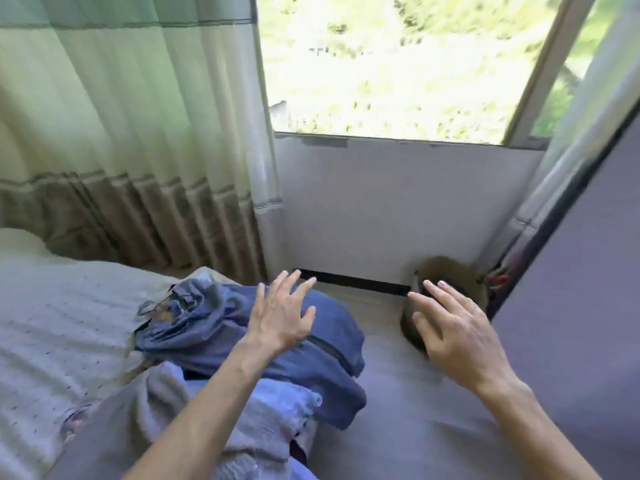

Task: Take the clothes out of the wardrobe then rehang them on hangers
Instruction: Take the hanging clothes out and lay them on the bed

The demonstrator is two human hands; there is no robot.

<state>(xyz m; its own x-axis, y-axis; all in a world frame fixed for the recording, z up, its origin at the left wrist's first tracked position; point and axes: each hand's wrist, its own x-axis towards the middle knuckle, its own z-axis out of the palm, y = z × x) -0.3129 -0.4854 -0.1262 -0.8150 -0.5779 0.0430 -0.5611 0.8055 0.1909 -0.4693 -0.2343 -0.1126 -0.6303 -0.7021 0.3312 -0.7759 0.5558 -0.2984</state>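
The landmark is the blue denim garment [311, 341], which lies crumpled on the bed [52, 323], at the edge nearest the floor [415, 393]. A paler lilac garment [270, 414] is heaped against its near side, partly under it. Both appear to be parked here as the pile awaiting hangers; no hanger and no wardrobe interior is visible in this view.

My left hand [280, 318] hovers over the far end of the denim garment, palm down. Its fingers [289, 282] are spread apart and grip nothing; contact with the cloth cannot be confirmed.

My right hand [457, 337] hangs to the right of the denim garment, well apart from it, above the floor and in front of a dark round basket [453, 275]. Its fingers [438, 294] are likewise splayed and empty.

Judgement: the left hand is the one placed to gather the denim garment.
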